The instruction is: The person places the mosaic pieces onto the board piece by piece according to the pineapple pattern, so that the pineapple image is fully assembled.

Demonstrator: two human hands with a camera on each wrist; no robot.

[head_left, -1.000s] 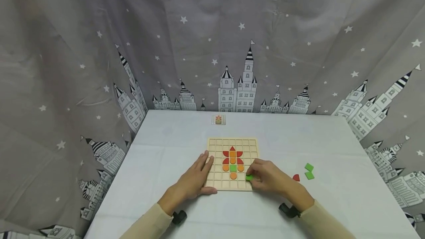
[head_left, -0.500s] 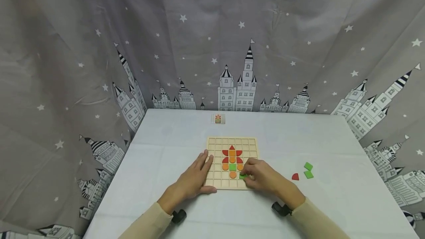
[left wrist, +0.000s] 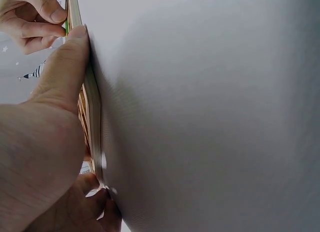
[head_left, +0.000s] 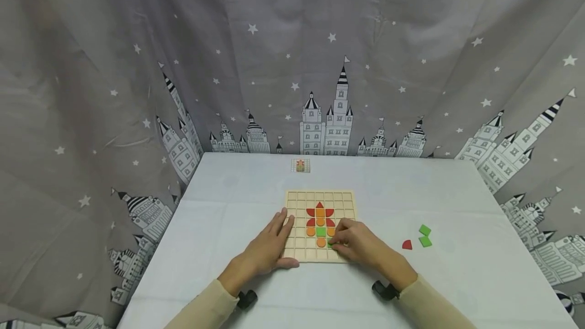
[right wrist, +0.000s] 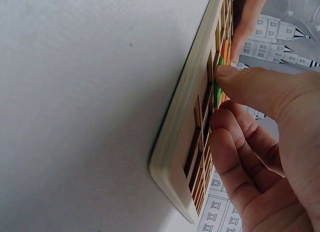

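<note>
**Green tile held at the wooden grid board**

Nearest to the person, two cream sleeves reach onto the pale tabletop [head_left: 219, 202]. The right hand [head_left: 361, 245] has its fingers curled, and thumb and fingertips pinch a small green tile [right wrist: 216, 89] at the near right part of the wooden grid board [head_left: 320, 226]. In the right wrist view the tile stands a little tilted at the edge of a cell, just beside the orange pieces; I cannot tell if it is already seated flat. The left hand [head_left: 269, 245] holds nothing: its fingers lie straight on the left part of the board and the thumb [left wrist: 70, 66] presses against the near edge.

I judge that the tile is thin, stiff and very light, with smooth faces, so it could slip easily from the fingertips. It is best to take it by its two opposite edges, as the hand does here, because the flat faces give no hold once it lies in a cell. The board looks rigid and light too, and it may slide on the cloth if it is not held.

On the board, further away, is a figure made of red [head_left: 320, 205], orange [head_left: 311, 231] and green [head_left: 321, 231] pieces. To the right on the tabletop lie one red piece [head_left: 407, 244] and two loose green pieces [head_left: 425, 235], well apart from the board. At the far edge lies a small pattern card [head_left: 300, 165], and behind it hangs a grey curtain [head_left: 292, 55] with stars and castles.
</note>
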